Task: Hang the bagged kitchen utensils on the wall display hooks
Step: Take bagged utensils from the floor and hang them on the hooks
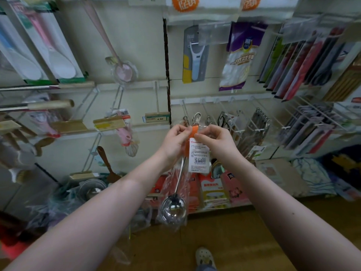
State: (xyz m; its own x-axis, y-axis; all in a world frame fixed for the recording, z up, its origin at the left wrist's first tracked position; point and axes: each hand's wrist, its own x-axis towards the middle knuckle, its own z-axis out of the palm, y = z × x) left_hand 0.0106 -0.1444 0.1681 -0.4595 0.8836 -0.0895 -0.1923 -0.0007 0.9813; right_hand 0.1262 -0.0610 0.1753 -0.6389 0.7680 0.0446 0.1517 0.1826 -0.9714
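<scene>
Both hands are raised in front of the wall [140, 47], together clamped on the top of one clear bag [168, 182]. The left hand [175, 138] pinches the bag's upper edge from the left, fingers curled by the orange tab [194, 132]. The right hand [214, 140] pinches the same edge from the right, its thumb tip on the tab. A white label [199, 155] lies between the wrists. The bag hangs straight down from the fingers, and a steel ladle [173, 209] inside it sits with its bowl at the bottom, below both forearms. The bag's top is just under and in front of the wire hooks [184, 107], where other metal utensils [196, 117] hang. Whether it touches a hook I cannot tell. A shoe [205, 257] shows on the wooden floor [234, 241].
</scene>
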